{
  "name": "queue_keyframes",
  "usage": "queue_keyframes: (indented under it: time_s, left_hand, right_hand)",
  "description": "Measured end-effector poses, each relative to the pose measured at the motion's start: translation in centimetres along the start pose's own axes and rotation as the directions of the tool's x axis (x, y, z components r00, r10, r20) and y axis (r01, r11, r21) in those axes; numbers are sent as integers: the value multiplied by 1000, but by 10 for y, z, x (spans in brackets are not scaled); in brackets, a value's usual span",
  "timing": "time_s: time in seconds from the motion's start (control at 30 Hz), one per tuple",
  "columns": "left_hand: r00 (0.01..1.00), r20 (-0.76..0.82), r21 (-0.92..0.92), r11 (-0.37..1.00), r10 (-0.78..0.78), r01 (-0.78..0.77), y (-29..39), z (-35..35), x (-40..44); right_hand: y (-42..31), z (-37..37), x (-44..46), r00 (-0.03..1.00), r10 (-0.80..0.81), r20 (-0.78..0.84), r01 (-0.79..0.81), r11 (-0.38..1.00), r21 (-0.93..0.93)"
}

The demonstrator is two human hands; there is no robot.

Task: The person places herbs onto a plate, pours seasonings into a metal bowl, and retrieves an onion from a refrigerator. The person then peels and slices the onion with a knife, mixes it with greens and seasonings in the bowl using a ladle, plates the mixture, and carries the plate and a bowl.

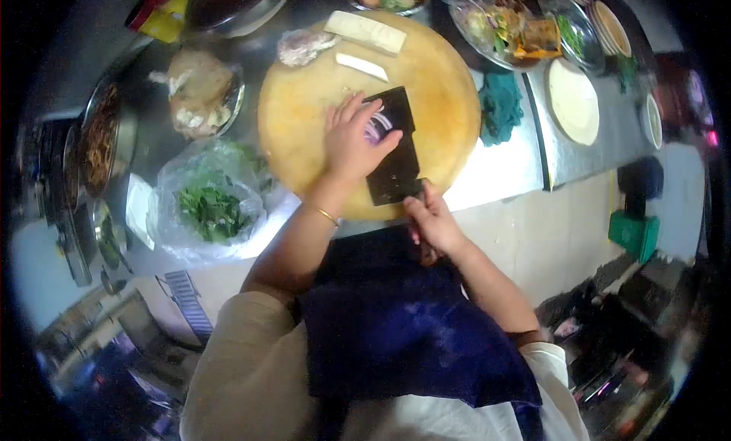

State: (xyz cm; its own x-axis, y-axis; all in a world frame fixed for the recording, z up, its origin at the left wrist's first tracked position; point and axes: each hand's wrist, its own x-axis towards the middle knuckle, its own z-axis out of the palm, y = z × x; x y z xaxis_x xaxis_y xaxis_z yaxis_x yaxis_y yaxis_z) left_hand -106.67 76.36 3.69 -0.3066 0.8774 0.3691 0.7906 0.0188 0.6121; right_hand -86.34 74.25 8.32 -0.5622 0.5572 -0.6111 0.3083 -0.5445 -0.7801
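Observation:
A cleaver point(394, 163) with a wide dark blade lies over the round wooden chopping board point(445, 98). My right hand point(432, 224) is closed around its handle near the board's front edge. Slices of red onion point(378, 123) rest on the blade's far part. My left hand point(354, 140) cups these slices from the left, thumb on one side and fingers on the other; its palm hides some of them. Farther back on the board are a pale rectangular block point(367, 32), a thin white strip point(362, 66) and a piece of raw meat point(304, 46).
Left of the board are a plastic bag of green leaves point(209, 212), a plate of pale meat point(199, 94) and a metal bowl of brown food point(103, 140). To the right are a teal cloth point(500, 107), a white oval plate point(573, 102) and a tray of packets point(502, 26).

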Motion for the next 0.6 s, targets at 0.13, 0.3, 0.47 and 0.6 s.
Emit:
queue_keyframes:
  time_s: [0.13,0.3,0.47,0.6]
  left_hand:
    - [947,-234,-228,959,-220,167,5,1,-5]
    - [873,-278,-466,851,-401,242,-5,-28,-17]
    - [726,-654,-221,972,-213,86,-39,-204,-42]
    - [545,-831,-16,983,-115,182,-112,-393,-107]
  right_hand:
    - [-15,17,11,995,69,77,-70,998,3]
    - [-18,47,9,992,-81,96,90,992,-91]
    - [-63,175,-2,858,-290,423,369,922,-117]
    - [-93,360,1,685,-277,674,467,877,-114]
